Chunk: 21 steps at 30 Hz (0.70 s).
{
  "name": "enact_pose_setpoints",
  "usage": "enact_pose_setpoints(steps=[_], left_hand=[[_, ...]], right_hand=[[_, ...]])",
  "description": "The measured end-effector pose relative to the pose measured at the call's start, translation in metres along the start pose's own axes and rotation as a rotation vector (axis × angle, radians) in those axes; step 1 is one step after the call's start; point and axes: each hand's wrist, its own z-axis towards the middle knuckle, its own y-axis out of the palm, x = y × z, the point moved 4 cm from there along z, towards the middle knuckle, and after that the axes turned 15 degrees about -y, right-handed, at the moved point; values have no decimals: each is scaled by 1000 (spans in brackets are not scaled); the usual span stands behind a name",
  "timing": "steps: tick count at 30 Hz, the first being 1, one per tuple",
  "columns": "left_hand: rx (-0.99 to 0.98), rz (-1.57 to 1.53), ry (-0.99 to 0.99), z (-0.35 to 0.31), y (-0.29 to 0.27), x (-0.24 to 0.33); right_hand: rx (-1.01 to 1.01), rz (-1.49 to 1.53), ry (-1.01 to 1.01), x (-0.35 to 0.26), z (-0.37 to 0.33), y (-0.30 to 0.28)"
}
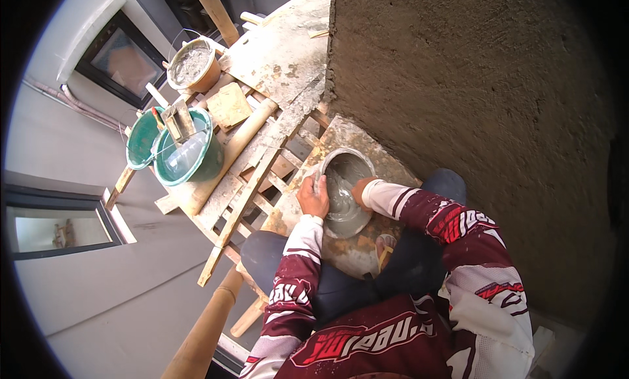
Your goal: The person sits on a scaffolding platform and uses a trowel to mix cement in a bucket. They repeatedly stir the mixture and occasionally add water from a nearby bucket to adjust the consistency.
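Observation:
A round grey bowl [347,229] rests on the mortar-stained board in front of me, between my bent legs. Wet grey cement paste [337,194] coats its inside and lies smooth and shiny at the bottom. My left hand [313,197] is closed on the bowl's left rim, thumb up along the edge. On the opposite side, my right hand [362,189] reaches over the rim into the bowl with its fingers curled down. Whatever it may hold is hidden.
Rough mortar covers the wall [472,71] at my right. To the left, bamboo and slats form a gapped platform. It bears a mortar bucket [208,79], a green bucket [213,159] with a trowel [178,121] on it, and a wooden board [228,106]. A bamboo pole [209,320] stands nearby.

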Motion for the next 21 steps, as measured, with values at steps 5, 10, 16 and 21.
enact_pose_setpoints(steps=[5,10,16,21], left_hand=[[1,13,4,0,-2,-1],[8,6,-6,1,-1,-7],[17,-2,22,2,-2,-6],[39,57,-63,8,-8,-16]], right_hand=[[172,420,-105,15,-5,34],[279,1034,-80,-2,-18,66],[412,1393,-147,-30,-19,82],[499,1704,-238,-43,9,84]])
